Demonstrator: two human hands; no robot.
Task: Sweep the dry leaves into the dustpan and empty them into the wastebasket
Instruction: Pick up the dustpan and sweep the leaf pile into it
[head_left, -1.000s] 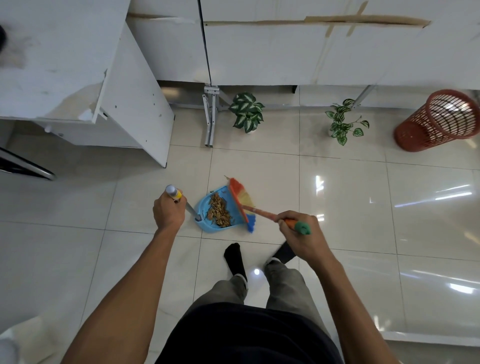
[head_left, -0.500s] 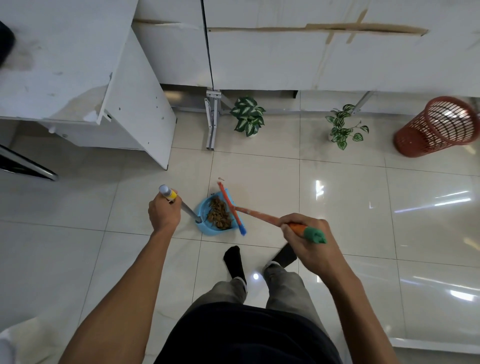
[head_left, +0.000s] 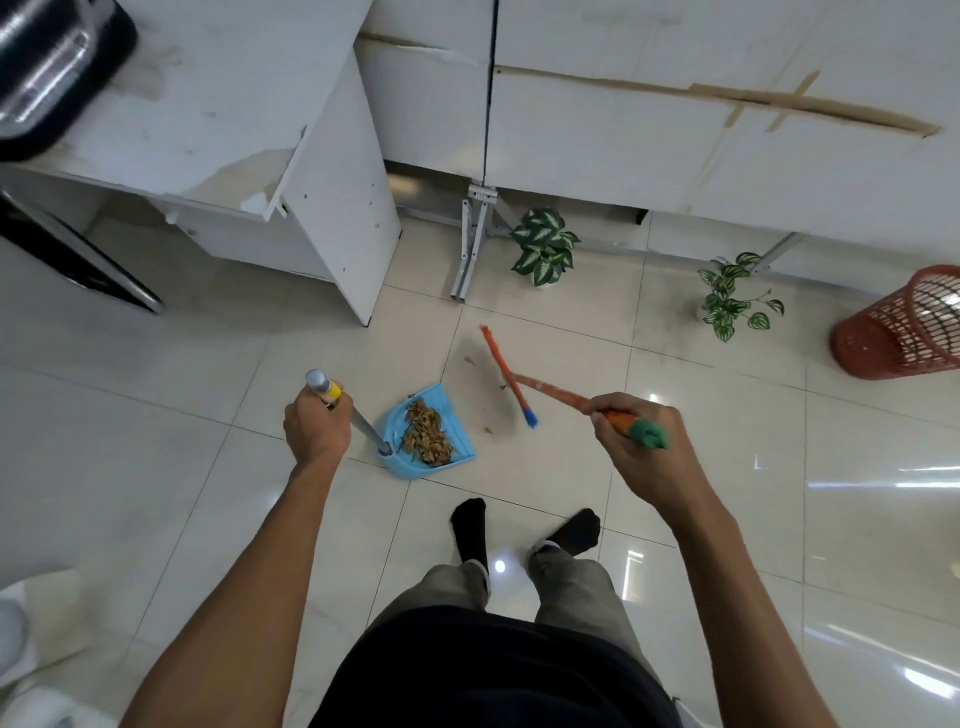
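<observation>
The tiled floor (head_left: 208, 364) lies open from the person's feet to the white wall panels at its far edge. Its widest bare stretch runs to the right of the broom, toward the red wastebasket (head_left: 904, 332). The wastebasket stands near the floor's far right edge and is partly cut off by the frame.

The blue dustpan (head_left: 458, 436) sits on the floor just ahead of the left foot (head_left: 470, 530), with a heap of dry leaves (head_left: 426, 431) in it. The left hand (head_left: 317, 431) is clenched round the top of the dustpan's upright handle (head_left: 363, 423). The right hand (head_left: 639, 441) grasps the orange broom (head_left: 506, 376) near its green end cap. The broom head is beside the dustpan's mouth but apart from it; whether the bristles touch the floor cannot be told. A few leaf scraps (head_left: 488, 430) lie on the tiles between them.

Along the far edge stand a bushy potted plant (head_left: 545, 249), a trailing plant (head_left: 732, 296) and a metal leg (head_left: 472, 244). At the left a white desk panel (head_left: 337, 208) juts out and narrows the way. A dark object (head_left: 52, 67) on the desk top is cut off at the corner.
</observation>
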